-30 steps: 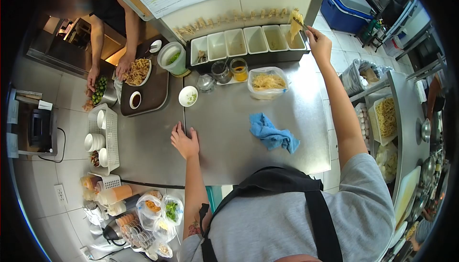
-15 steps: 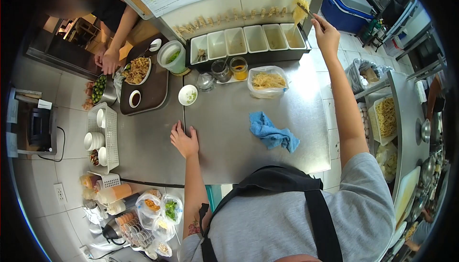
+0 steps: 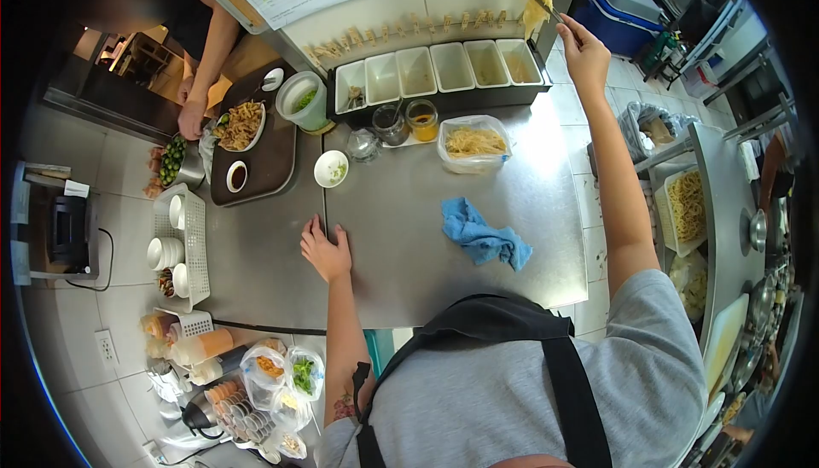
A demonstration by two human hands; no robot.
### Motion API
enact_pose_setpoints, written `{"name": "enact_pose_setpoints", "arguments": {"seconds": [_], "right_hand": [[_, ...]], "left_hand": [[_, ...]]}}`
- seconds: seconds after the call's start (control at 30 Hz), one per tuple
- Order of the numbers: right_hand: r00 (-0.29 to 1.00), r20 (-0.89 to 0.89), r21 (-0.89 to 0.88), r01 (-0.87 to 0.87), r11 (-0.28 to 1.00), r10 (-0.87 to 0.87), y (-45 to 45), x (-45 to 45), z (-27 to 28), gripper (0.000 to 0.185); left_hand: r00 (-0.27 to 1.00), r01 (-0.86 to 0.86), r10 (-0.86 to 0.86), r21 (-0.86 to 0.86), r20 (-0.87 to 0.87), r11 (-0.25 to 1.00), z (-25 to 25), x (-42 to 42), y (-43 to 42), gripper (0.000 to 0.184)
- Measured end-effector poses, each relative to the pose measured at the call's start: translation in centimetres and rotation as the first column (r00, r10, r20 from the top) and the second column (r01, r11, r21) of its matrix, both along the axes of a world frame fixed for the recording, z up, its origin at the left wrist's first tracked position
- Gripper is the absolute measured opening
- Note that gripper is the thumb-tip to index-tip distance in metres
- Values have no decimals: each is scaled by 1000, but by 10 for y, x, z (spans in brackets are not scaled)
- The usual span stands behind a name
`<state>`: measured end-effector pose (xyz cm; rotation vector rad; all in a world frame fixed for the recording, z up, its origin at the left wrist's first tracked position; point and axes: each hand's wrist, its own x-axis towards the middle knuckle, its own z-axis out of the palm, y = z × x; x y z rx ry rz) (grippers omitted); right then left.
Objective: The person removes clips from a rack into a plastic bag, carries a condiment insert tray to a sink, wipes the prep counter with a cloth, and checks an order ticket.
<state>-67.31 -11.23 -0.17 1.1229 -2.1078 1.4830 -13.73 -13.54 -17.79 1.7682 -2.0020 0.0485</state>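
Observation:
My right hand (image 3: 586, 57) is closed around slim metal tongs (image 3: 546, 7), held up by the wall beyond the right end of the container row. Their tips grip a pale yellow, stringy clump (image 3: 537, 14), which looks like noodles. Below and left of it is the rightmost white container (image 3: 518, 62). On the steel table (image 3: 384, 246) rests my left hand (image 3: 328, 250), fingers spread, holding nothing. Nearest to that hand is a small white bowl (image 3: 331, 169) with green bits inside. A plastic tub of pale noodles (image 3: 474, 144) stands in front of the containers.
A blue cloth (image 3: 486, 236) lies at centre right. Glass jars (image 3: 421, 120) stand before the containers. At left, a brown tray (image 3: 273, 156) carries a plate of food (image 3: 241, 127) and a sauce bowl. A co-worker's hand (image 3: 192, 116) is beside the tray. A white basket (image 3: 198, 250) holds bowls.
My right hand has lifted slightly with the tongs, and the strands trailing toward the container no longer show. The co-worker's hands have shifted. My left hand stays on the table.

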Motion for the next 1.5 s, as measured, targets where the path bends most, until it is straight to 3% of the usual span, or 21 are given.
{"name": "enact_pose_setpoints", "arguments": {"seconds": [0.6,1.3,1.5], "right_hand": [[999,-31,-79,-27,997,24,-8,-3,-2,24],[1000,-18,-13,-23,1000,22,-1,2,-4,25],[997,-61,-93,-60,994,54,-5,-6,-17,25]], "left_hand": [[1000,-8,8,10,-1,1000,3,-1,0,52],[1000,-9,9,8,-1,1000,1,-1,0,52],[1000,-9,9,11,5,1000,-1,0,-1,53]]}}
